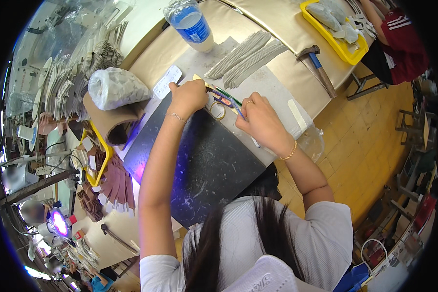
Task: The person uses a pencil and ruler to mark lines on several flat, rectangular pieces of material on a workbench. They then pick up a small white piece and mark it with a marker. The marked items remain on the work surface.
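My left hand [189,98] is closed at the far edge of a black board [204,160]; its fingertips are turned away, so what they hold cannot be made out. To its right, my right hand [266,124] pinches the near end of a thin blue pen-like stick [238,110]. Between the hands lie a small cluster of pens and narrow tools [223,99] and a ring-shaped roll of tape [217,110]. Just beyond them, two stacks of grey strips [254,62] rest on a grey sheet [272,92].
A blue-labelled bottle [190,27] stands at the back. A hammer [321,73] lies right, near a yellow tray [353,54] and another person's dark red sleeve [404,46]. At left are a white plastic bag [116,88], a brown roll [102,117] and another yellow tray [103,168].
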Demonstrator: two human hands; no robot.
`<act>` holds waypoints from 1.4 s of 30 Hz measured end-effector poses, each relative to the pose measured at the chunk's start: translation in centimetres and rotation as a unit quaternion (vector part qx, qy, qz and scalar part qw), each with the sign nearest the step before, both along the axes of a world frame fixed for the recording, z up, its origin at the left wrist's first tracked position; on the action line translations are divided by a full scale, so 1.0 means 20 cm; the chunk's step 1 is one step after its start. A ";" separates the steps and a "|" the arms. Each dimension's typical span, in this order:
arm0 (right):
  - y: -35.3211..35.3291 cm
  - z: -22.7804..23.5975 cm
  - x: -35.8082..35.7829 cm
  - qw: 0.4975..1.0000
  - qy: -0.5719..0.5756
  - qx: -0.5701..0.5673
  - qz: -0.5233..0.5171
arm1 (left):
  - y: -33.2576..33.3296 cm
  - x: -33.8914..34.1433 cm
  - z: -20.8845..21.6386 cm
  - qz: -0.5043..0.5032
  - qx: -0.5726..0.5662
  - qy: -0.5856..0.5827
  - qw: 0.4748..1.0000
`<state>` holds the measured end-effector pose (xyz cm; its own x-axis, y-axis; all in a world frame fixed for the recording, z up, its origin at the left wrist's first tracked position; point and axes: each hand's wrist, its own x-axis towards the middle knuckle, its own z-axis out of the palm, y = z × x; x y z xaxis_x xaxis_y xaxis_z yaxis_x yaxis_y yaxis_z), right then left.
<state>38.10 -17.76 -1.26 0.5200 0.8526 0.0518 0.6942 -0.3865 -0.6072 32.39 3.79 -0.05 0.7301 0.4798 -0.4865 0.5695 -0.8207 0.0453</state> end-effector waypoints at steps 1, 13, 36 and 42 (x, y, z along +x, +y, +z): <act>0.00 0.03 0.02 0.998 0.059 0.001 0.001 | 0.00 0.00 -0.01 0.003 -0.008 -0.005 1.000; 0.21 -0.13 -0.12 0.998 0.011 0.007 -0.057 | -0.07 -0.04 -0.01 -0.046 0.005 -0.014 0.999; 0.12 -0.14 -0.14 0.996 0.010 -0.014 -0.087 | -0.16 -0.04 0.00 -0.048 -0.017 -0.013 0.999; 0.06 -0.16 -0.14 0.989 0.071 0.039 -0.123 | -0.25 -0.10 -0.03 -0.057 -0.030 -0.098 0.993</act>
